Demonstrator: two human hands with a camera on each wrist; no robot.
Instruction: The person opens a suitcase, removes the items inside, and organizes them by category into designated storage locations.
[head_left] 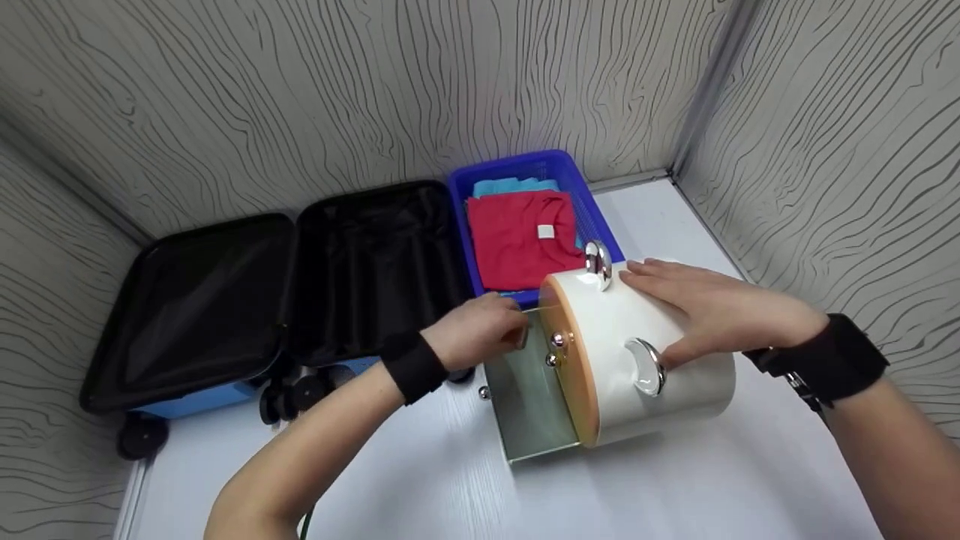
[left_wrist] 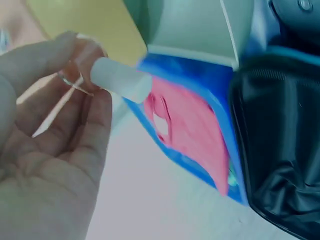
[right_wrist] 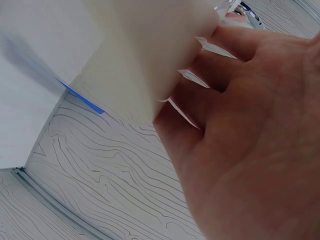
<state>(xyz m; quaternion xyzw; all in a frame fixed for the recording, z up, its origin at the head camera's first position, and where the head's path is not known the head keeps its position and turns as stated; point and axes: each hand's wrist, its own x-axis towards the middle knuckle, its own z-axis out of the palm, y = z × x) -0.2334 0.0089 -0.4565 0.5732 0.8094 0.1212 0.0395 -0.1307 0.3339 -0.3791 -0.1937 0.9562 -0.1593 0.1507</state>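
Note:
A white round case [head_left: 675,367] with an orange rim and chrome clasps lies on its side on the white table [head_left: 420,480]. Its clear door [head_left: 532,409] hangs open to the left. My left hand [head_left: 514,330] pinches the door's top edge; in the left wrist view the left hand [left_wrist: 85,75] holds a small frosted knob [left_wrist: 120,80] between thumb and fingers. My right hand [head_left: 675,304] lies flat on top of the case, fingers straight. In the right wrist view the right hand [right_wrist: 240,125] presses against the white case [right_wrist: 135,45].
A blue basket [head_left: 525,163] with a folded red shirt [head_left: 517,240] over a light blue one stands behind the case. An open black-lined suitcase [head_left: 285,285] with blue shell lies at the left. Patterned walls close in on three sides.

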